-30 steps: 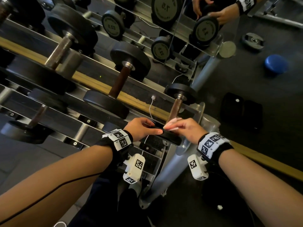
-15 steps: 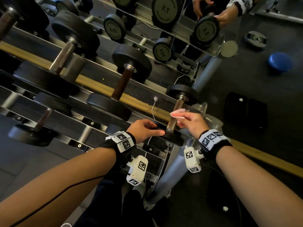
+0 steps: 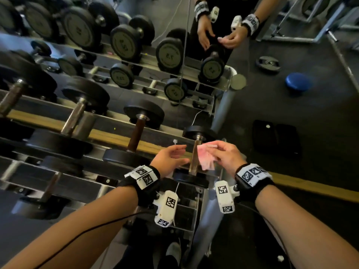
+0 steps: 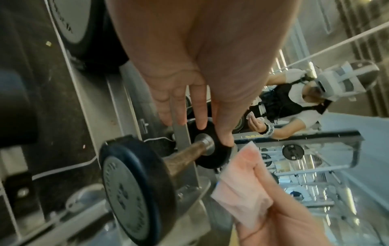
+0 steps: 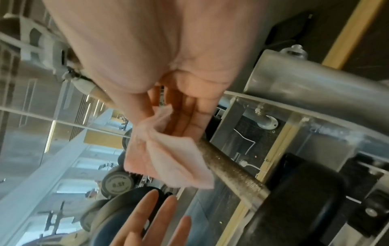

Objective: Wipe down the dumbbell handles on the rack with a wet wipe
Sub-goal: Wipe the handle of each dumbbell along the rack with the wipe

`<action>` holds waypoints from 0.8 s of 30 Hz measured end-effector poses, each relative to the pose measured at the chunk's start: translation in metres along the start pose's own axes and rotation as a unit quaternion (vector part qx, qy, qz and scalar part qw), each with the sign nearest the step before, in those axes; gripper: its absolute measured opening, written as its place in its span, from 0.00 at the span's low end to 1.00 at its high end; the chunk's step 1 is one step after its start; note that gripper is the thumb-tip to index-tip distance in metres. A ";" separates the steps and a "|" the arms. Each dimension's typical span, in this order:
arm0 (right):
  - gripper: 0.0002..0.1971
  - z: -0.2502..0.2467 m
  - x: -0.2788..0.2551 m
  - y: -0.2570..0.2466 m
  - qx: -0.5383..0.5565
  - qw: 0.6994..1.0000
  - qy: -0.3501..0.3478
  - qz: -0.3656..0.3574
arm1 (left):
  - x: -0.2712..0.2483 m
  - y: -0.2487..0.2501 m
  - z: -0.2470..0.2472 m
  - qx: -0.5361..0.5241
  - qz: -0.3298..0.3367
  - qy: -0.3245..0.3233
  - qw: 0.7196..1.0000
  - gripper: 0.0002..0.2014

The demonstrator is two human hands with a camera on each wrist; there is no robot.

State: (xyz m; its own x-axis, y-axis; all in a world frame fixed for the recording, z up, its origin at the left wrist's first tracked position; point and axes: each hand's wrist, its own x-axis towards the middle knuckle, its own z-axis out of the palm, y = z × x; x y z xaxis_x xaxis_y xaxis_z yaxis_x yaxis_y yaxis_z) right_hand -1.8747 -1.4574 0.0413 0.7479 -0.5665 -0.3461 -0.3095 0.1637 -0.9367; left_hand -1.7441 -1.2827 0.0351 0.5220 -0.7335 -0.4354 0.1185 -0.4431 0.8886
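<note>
Head view shows a long grey steel dumbbell rack (image 3: 108,121) stretching away to the left of both hands, its rails loaded with black round-headed dumbbells, and a wall mirror (image 3: 242,61) beyond the hands repeats the scene. Directly between the hands lies the smallest black dumbbell with a worn brown metal handle (image 3: 194,158), resting at the rack's end, one head toward the wrists and one away. The left hand (image 3: 169,159) hovers just left of that handle with fingers straight and spread, holding nothing; in the left wrist view its fingertips (image 4: 225,138) reach toward the far head, though contact cannot be told. The right hand (image 3: 223,158) is just right of the handle and pinches a crumpled pale pink wet wipe (image 3: 206,159) between thumb and fingers. In the right wrist view the wipe hangs against the handle's side.
</note>
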 end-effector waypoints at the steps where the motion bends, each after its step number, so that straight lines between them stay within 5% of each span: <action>1: 0.05 0.002 -0.001 -0.002 0.007 1.000 0.022 0.011 | -0.001 0.004 0.004 -0.042 -0.006 -0.001 0.999 0.26; 5: 0.07 0.016 -0.007 -0.005 0.057 0.996 0.060 0.022 | 0.003 0.013 0.013 -0.198 -0.060 -0.050 0.977 0.21; 10: 0.08 0.036 -0.013 -0.004 0.072 0.992 0.106 0.021 | 0.011 0.013 0.010 -0.226 -0.106 -0.116 0.961 0.09; 24: 0.11 0.055 -0.033 0.043 -0.005 0.957 0.284 0.064 | 0.079 -0.009 -0.030 -0.188 -0.203 -0.019 0.961 0.12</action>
State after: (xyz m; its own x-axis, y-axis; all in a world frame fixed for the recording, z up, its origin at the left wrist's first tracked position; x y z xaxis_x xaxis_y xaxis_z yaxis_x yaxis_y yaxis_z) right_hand -1.8802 -1.3872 0.0094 0.2645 -0.8906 -0.3700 -0.3845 0.2545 -0.8874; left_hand -1.6784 -1.3212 -0.0026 0.3375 -0.5607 -0.7561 0.6063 -0.4849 0.6303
